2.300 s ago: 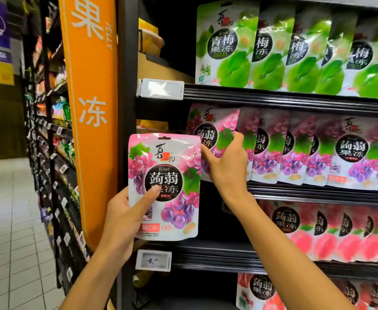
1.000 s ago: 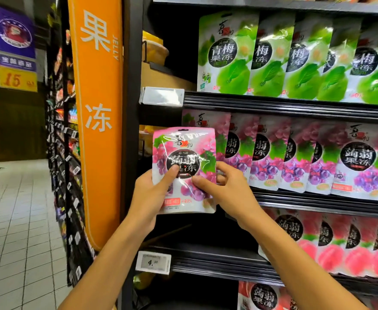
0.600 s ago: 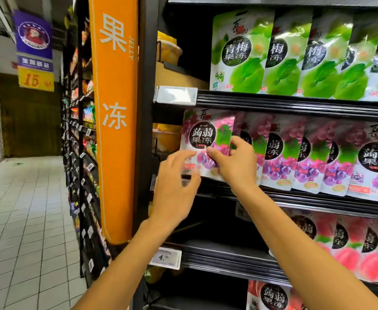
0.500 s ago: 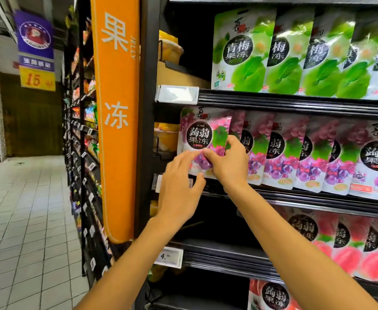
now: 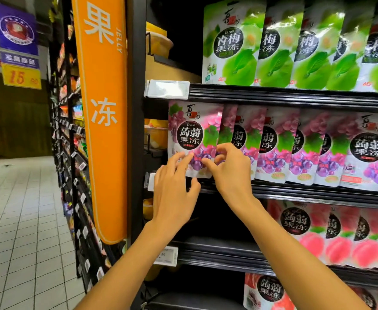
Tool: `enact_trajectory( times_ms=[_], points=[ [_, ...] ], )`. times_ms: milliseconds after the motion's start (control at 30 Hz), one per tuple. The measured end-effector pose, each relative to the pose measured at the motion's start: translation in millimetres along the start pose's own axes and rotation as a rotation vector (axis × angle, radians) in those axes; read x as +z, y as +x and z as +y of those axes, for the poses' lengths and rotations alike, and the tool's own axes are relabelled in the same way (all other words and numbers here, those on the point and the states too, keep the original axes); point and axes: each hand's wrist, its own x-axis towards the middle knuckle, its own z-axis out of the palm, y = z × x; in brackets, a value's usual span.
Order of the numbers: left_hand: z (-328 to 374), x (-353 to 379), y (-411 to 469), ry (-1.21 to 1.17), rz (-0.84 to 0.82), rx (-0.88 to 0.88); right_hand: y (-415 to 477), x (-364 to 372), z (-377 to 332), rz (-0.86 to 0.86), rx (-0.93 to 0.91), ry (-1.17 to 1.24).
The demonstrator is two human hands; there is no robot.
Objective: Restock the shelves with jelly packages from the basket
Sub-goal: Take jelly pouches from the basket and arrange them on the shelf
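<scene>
A shop aisle runs back at 9 o'clock beside dark shelves (image 5: 295, 95). A grape jelly pouch (image 5: 191, 135) stands upright at the left end of the middle shelf's row. The left hand (image 5: 174, 186) rests spread fingertips on its lower edge; the right hand (image 5: 230, 168) pinches its lower right corner.

Glossy plastic grape jelly pouch (image 5: 192, 139) stands on a dark, ridged metal shelf (image 5: 295, 97).
</scene>
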Motion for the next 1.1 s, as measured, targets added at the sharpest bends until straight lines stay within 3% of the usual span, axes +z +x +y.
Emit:
enact_trajectory(
  times_ms=[233,467,567,700,1000,1100],
  points=[
    [-1,1,0,0.11,0.024,-0.005,1,6,-6,-0.021,-0.018,-0.015],
    [1,2,-2,0.083,0.016,-0.007,-3,-13,9,0.148,0.103,0.067],
    [4,5,-4,0.069,0.006,0.011,-1,-18,17,0.084,0.18,-0.051],
    [9,10,-4,0.086,-0.003,0.011,0,-18,20,-0.001,0.25,-0.037],
    [9,12,-4,0.166,-0.03,0.032,-6,-30,28,0.034,0.257,-0.014],
    [9,10,-5,0.169,-0.041,0.036,-7,-37,31,0.116,0.259,0.038]
  ],
)
